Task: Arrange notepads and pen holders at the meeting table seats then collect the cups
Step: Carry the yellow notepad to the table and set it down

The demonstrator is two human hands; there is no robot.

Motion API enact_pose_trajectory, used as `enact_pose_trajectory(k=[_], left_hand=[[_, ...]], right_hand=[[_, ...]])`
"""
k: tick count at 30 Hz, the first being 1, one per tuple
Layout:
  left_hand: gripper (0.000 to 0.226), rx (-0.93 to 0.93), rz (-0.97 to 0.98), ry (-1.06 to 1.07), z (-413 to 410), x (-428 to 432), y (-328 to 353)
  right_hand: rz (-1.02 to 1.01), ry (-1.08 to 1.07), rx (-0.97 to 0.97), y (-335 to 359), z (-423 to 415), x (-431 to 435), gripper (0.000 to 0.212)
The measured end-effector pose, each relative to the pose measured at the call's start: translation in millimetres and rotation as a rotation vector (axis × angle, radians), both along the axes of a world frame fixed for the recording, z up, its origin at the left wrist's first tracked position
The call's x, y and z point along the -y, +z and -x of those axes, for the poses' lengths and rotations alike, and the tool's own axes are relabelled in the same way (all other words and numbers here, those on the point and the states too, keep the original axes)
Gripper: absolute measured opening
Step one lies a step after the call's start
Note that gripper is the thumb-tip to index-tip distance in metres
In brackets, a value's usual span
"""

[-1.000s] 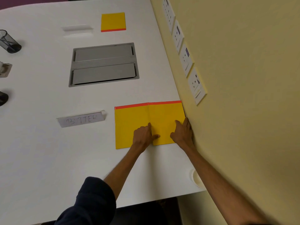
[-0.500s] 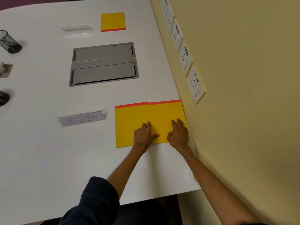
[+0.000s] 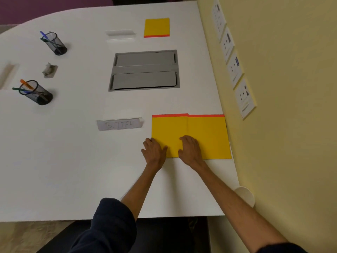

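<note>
Pressed flat, fingers extended: left hand [image 3: 154, 152] at 8 o'clock on the yellow notepad [image 3: 169, 132], right hand [image 3: 190, 150] at 5 o'clock. White table [image 3: 73, 152] beneath; yellow wall [image 3: 291, 152] at 3 o'clock.

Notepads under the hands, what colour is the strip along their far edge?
Orange-red strip on yellow notepads, head view.

Office meeting room, seen from where I stand: a long white surface [image 3: 73, 161] with a grey flip-lid cable box [image 3: 145, 70] sunk in its middle. Two black mesh pen holders [image 3: 36, 93] stocked with pens stand at the left. A yellow far notepad [image 3: 156, 27] lies beyond the box and two near notepads [image 3: 206, 136] lie side by side before me, next to a clear name placard [image 3: 119, 124] with handwritten letters. A row of white socket plates [image 3: 235, 68] lines the yellow wall on my right; a white paper cup [image 3: 245, 195] sits at the surface's near right corner.
</note>
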State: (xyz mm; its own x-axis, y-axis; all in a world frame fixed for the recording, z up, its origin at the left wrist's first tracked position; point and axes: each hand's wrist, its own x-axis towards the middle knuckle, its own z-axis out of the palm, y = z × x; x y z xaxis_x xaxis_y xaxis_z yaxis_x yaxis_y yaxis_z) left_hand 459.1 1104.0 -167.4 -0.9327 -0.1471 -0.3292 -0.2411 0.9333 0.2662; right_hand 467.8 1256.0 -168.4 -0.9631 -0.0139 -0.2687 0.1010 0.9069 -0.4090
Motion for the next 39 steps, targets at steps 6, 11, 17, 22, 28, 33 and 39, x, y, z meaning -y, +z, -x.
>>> enact_pose_trajectory(k=[6, 11, 17, 22, 28, 33, 39], left_hand=[[0.062, 0.022, -0.121, 0.097, 1.1, 12.8, -10.0], [0.072, 0.113, -0.394, 0.412, 16.9, 9.1, 0.4], [0.048, 0.115, -0.748, 0.595, 25.0, 22.8, 6.8], [0.044, -0.051, -0.859, 0.554, 24.7, 35.0, 32.1], [0.039, -0.185, -0.904, 0.499, 24.0, 43.9, 62.5], [0.039, -0.232, -1.009, 0.589, 22.8, 63.1, 79.5], [0.036, -0.249, -1.165, 0.6, 9.4, 81.8, 90.9]], right_hand=[[-0.097, 0.065, 0.057, -16.5, -13.6, 28.9, 0.066], [-0.026, 0.085, 0.097, -19.3, -16.9, 27.3, 0.077], [0.098, 0.025, 0.077, -13.1, -16.8, 27.5, 0.071], [0.19, -0.068, -0.016, -2.0, -14.1, 31.7, 0.061], [0.329, -0.221, -0.09, 11.9, -1.9, 43.4, 0.046], [0.514, -0.438, 0.004, 26.4, 15.5, 48.6, 0.062], [0.947, -0.473, 0.309, 39.7, 27.1, 44.3, 0.05]])
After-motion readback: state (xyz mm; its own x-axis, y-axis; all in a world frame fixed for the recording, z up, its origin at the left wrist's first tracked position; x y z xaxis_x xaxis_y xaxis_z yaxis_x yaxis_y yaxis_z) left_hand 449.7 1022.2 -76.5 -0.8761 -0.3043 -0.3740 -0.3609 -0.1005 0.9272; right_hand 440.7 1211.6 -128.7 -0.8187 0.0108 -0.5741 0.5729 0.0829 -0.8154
